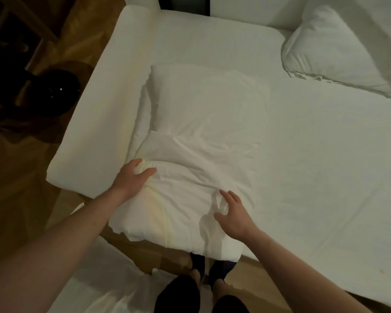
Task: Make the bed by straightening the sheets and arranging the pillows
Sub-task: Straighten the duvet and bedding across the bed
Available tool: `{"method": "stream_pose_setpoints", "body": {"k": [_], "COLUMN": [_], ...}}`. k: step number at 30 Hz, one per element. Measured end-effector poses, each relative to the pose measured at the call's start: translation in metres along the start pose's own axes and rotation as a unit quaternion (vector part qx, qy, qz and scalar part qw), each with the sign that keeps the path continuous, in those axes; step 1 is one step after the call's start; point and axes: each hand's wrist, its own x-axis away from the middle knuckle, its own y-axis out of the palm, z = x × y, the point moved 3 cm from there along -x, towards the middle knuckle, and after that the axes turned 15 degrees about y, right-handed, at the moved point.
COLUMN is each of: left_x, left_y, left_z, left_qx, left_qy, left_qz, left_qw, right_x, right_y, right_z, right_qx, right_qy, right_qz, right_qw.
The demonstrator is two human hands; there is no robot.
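A folded white sheet or duvet lies bunched on the near left part of the white mattress, hanging slightly over the front edge. A flat white pillow lies just beyond it, partly under its far edge. My left hand pinches a fold at the bundle's left side. My right hand grips a ridge of fabric near the bundle's front right. A second, plumper white pillow leans at the far right against the backrest.
A white padded armrest borders the mattress on the left. More white fabric lies on the wooden floor at lower left. A dark round object stands on the floor beyond the armrest. My feet stand at the bed's front edge.
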Motion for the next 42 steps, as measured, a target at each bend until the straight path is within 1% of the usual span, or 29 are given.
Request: {"method": "stream_pose_setpoints", "body": {"k": [1, 2, 4, 5, 6, 7, 10, 12, 16, 19, 22, 23, 24, 25, 26, 29, 32, 34, 35, 36, 37, 38, 39, 40, 42], "left_x": [-0.009, -0.017, -0.034, -0.044, -0.057, -0.07, -0.109, -0.132, -0.178, -0.201, -0.229, -0.237, -0.244, -0.249, -0.251, -0.242, -0.216, -0.202, -0.2, -0.201, -0.208, -0.217, -0.229, -0.237, -0.24], "left_y": [0.009, 0.017, 0.024, 0.023, 0.018, 0.011, -0.01, -0.017, -0.016, -0.004, 0.008, 0.011, 0.014, 0.016, 0.016, 0.0, -0.034, -0.062, -0.076, -0.088, -0.098, -0.104, -0.106, -0.105, -0.101], "left_z": [0.009, 0.019, 0.034, 0.04, 0.046, 0.053, 0.072, 0.077, 0.074, 0.07, 0.05, 0.043, 0.037, 0.035, 0.034, 0.051, 0.084, 0.101, 0.104, 0.104, 0.097, 0.087, 0.069, 0.05, 0.005], "left_qx": [-0.01, -0.031, -0.114, -0.162, -0.202, -0.227, -0.241, -0.204, -0.074, -0.005, 0.053, 0.071, 0.079, 0.076, 0.066, 0.067, 0.128, 0.17, 0.185, 0.187, 0.177, 0.164, 0.147, 0.127, 0.061], "left_qy": [0.008, 0.013, 0.014, 0.017, 0.023, 0.031, 0.059, 0.07, 0.055, 0.027, -0.046, -0.064, -0.063, -0.042, -0.005, 0.139, 0.288, 0.341, 0.345, 0.34, 0.323, 0.294, 0.25, 0.202, 0.112], "left_qz": [-0.035, -0.091, -0.209, -0.233, -0.227, -0.198, -0.073, -0.018, 0.044, 0.06, 0.038, 0.027, 0.018, 0.015, 0.021, 0.049, 0.074, 0.104, 0.126, 0.147, 0.158, 0.149, 0.114, 0.061, -0.041], "left_qw": [0.999, 0.995, 0.971, 0.959, 0.952, 0.953, 0.966, 0.976, 0.995, 0.998, 0.997, 0.995, 0.995, 0.996, 0.998, 0.987, 0.946, 0.919, 0.912, 0.91, 0.916, 0.93, 0.95, 0.969, 0.991], "right_x": [-0.002, -0.004, -0.008, -0.008, -0.009, -0.011, -0.014, -0.018, -0.033, -0.043, -0.059, -0.064, -0.069, -0.071, -0.072, -0.072, -0.062, -0.052, -0.047, -0.043, -0.04, -0.041, -0.043, -0.047, -0.056], "right_y": [0.004, 0.007, 0.014, 0.018, 0.021, 0.023, 0.029, 0.036, 0.059, 0.076, 0.094, 0.098, 0.102, 0.105, 0.108, 0.112, 0.116, 0.121, 0.124, 0.128, 0.133, 0.139, 0.144, 0.149, 0.152], "right_z": [-0.002, -0.005, -0.011, -0.013, -0.014, -0.016, -0.023, -0.029, -0.049, -0.058, -0.064, -0.066, -0.068, -0.069, -0.071, -0.078, -0.093, -0.11, -0.119, -0.127, -0.135, -0.141, -0.145, -0.147, -0.148], "right_qx": [-0.007, -0.012, -0.012, -0.01, -0.008, -0.01, -0.044, -0.072, -0.107, -0.112, -0.119, -0.116, -0.113, -0.111, -0.112, -0.11, -0.109, -0.105, -0.104, -0.097, -0.083, -0.063, -0.044, -0.032, -0.015], "right_qy": [-0.003, -0.007, -0.011, -0.014, -0.016, -0.016, -0.001, 0.022, 0.057, 0.082, 0.097, 0.102, 0.107, 0.112, 0.114, 0.106, 0.074, 0.04, 0.024, 0.012, 0.005, 0.005, 0.012, 0.027, 0.057], "right_qz": [-0.001, 0.001, 0.006, 0.011, 0.017, 0.024, 0.046, 0.052, 0.07, 0.088, 0.125, 0.137, 0.144, 0.148, 0.153, 0.18, 0.197, 0.195, 0.193, 0.19, 0.187, 0.181, 0.174, 0.166, 0.152], "right_qw": [1.0, 1.0, 1.0, 1.0, 1.0, 1.0, 0.998, 0.996, 0.99, 0.986, 0.98, 0.979, 0.977, 0.976, 0.975, 0.972, 0.971, 0.974, 0.975, 0.977, 0.979, 0.981, 0.984, 0.985, 0.987]}}
